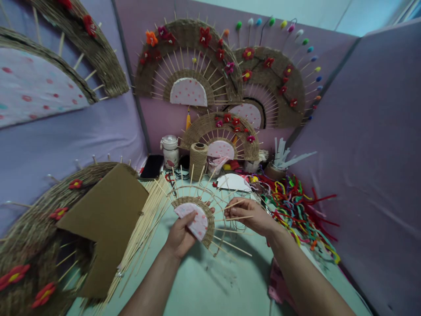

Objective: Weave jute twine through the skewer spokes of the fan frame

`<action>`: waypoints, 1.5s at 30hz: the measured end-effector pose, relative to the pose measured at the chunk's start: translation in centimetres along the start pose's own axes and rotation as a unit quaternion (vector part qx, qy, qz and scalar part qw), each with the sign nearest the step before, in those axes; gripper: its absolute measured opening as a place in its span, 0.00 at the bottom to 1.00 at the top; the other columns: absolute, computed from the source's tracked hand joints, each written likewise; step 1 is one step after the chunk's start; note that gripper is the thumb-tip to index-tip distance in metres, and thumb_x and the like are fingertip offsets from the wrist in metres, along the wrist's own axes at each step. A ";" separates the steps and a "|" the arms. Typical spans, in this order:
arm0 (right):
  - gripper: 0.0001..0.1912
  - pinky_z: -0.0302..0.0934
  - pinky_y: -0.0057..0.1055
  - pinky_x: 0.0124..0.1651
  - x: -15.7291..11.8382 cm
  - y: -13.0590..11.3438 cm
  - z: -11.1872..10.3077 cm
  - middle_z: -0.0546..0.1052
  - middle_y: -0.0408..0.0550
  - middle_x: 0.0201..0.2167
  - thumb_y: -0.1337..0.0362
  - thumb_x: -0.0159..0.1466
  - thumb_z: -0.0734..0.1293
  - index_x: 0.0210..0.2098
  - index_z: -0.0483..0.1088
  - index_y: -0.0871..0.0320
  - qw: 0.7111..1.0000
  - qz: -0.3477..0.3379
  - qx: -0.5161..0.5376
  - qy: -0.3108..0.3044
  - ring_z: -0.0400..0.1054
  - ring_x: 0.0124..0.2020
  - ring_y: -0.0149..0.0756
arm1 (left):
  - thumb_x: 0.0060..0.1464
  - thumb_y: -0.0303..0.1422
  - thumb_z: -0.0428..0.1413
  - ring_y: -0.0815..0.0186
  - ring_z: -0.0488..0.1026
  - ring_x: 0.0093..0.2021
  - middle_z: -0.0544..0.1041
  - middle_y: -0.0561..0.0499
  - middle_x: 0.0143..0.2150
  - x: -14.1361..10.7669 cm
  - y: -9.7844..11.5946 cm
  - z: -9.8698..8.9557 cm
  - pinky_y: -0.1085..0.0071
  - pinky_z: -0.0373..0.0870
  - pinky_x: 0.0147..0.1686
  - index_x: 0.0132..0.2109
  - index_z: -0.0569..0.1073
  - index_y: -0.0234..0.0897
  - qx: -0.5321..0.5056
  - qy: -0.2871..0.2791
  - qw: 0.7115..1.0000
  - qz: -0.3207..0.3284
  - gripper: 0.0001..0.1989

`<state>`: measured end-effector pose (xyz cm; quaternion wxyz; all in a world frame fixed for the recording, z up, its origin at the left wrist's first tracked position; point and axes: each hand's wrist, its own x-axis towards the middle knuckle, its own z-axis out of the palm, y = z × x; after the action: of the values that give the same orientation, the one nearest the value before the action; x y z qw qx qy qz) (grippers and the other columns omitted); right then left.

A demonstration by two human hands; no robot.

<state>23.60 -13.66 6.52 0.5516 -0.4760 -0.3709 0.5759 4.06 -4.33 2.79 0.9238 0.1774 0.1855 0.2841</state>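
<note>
My left hand grips a small half-round fan by its dotted white centre, thumb on top and fingers behind. A woven band of brown twine borders the centre, and thin bamboo sticks spread outward from it. Farther out, a thin line of twine runs across the sticks. My right hand is at the fan's right side, its fingers curled and pinched together among the stick ends. What lies between those fingertips is too small to make out; it may be the twine.
Loose bamboo sticks and cut cardboard lie left. A twine spool, lidded jar and phone stand behind. Colourful pipe cleaners and a pink glue gun lie right. Finished fans hang on the back wall.
</note>
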 end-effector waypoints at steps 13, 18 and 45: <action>0.12 0.59 0.28 0.32 -0.5 0.0 -0.1 0.69 0.41 0.24 0.60 0.51 0.74 0.30 0.72 0.60 0.999 0.003 0.004 0.045 0.63 0.25 0.26 | 0.53 0.24 0.52 0.57 0.75 0.46 0.79 0.41 0.42 0.2 -0.1 -0.3 0.62 0.69 0.47 0.43 0.74 0.31 -0.003 0.016 1.000 0.000 0.11; 0.12 0.50 0.25 0.24 -0.6 0.3 -0.4 0.68 0.40 0.21 0.59 0.52 0.74 0.31 0.72 0.60 0.999 0.003 -0.004 0.038 0.57 0.20 0.23 | 0.52 0.24 0.53 0.56 0.74 0.48 0.79 0.39 0.43 0.3 -0.2 -0.3 0.60 0.68 0.50 0.47 0.71 0.31 0.006 0.028 1.000 0.004 0.13; 0.14 0.52 0.27 0.25 -5.1 -1.7 -1.0 0.69 0.43 0.22 0.53 0.55 0.69 0.28 0.73 0.58 0.931 -0.071 -0.315 0.172 0.58 0.24 0.30 | 0.55 0.23 0.49 0.60 0.73 0.50 0.79 0.41 0.42 -0.1 0.7 0.8 0.59 0.64 0.55 0.44 0.73 0.30 -0.028 0.041 0.997 0.063 0.12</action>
<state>24.72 -18.60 8.63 0.4682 -0.6893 -0.4658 0.2978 4.00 -4.00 3.80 0.9005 0.1510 0.2034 0.3535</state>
